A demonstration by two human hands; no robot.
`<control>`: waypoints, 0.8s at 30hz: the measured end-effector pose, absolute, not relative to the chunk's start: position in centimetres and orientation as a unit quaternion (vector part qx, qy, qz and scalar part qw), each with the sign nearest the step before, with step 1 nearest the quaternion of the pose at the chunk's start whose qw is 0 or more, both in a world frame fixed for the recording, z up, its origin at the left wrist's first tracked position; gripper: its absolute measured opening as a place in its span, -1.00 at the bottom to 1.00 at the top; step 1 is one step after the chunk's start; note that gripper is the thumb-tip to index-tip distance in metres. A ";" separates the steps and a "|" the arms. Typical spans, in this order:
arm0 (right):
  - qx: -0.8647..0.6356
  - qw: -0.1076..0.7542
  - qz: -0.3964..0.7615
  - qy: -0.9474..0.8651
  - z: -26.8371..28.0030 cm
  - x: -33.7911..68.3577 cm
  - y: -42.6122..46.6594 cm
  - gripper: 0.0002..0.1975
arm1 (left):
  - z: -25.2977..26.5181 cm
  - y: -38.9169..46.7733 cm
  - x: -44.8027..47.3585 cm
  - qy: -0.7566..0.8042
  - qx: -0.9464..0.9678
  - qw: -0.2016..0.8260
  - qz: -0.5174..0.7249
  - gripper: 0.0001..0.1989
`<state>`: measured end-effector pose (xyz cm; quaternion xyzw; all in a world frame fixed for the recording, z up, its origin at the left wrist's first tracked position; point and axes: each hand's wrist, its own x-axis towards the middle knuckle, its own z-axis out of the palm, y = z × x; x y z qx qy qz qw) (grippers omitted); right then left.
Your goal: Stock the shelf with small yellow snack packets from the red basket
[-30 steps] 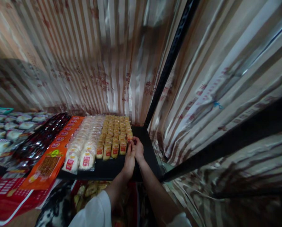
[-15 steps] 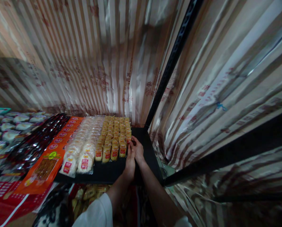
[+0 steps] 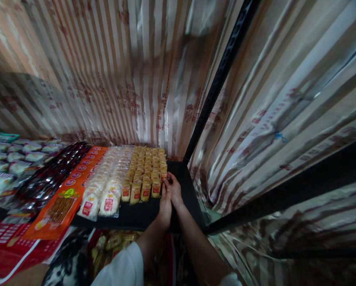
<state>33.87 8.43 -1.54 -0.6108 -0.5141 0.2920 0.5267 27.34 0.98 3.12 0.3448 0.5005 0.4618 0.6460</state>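
Small yellow snack packets with red labels (image 3: 146,190) stand in several tight rows on the black shelf (image 3: 127,218). At the front of the rightmost, shorter row, a snack packet (image 3: 164,175) is between my fingertips. My right hand (image 3: 175,190) pinches it from the right with curled fingers. Close against it, my left hand (image 3: 165,202) is closed at the packet's lower front, its fingers pressed together. The hands partly hide this packet. Left of the yellow rows lie two rows of white round packets with red labels (image 3: 109,201).
Further left are orange snack bags (image 3: 55,210), dark shiny packs (image 3: 49,171) and white packs (image 3: 14,157). A black upright post (image 3: 213,99) rises at the shelf's back right corner. Striped plastic sheeting (image 3: 121,79) hangs behind. Below the shelf are more yellow packets (image 3: 112,242).
The view has shifted slightly, so the goods appear a little further right. Both hands stay at the front of the rightmost row with hardly any movement.
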 end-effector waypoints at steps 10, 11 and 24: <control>-0.653 0.523 0.263 -0.480 0.5 33.9 5.0 -0.49 | 4.0 -2.0 27.4 0.500 0.335 0.640 0.478 -0.47; -0.654 0.524 0.264 -0.477 0.9 33.7 4.1 -0.49 | 3.9 -2.7 27.4 0.496 0.337 0.633 0.490 -0.49; -0.618 0.483 0.294 -0.546 -0.3 28.2 -10.4 -0.68 | 0.9 -14.8 19.8 0.565 0.397 0.595 0.412 -0.66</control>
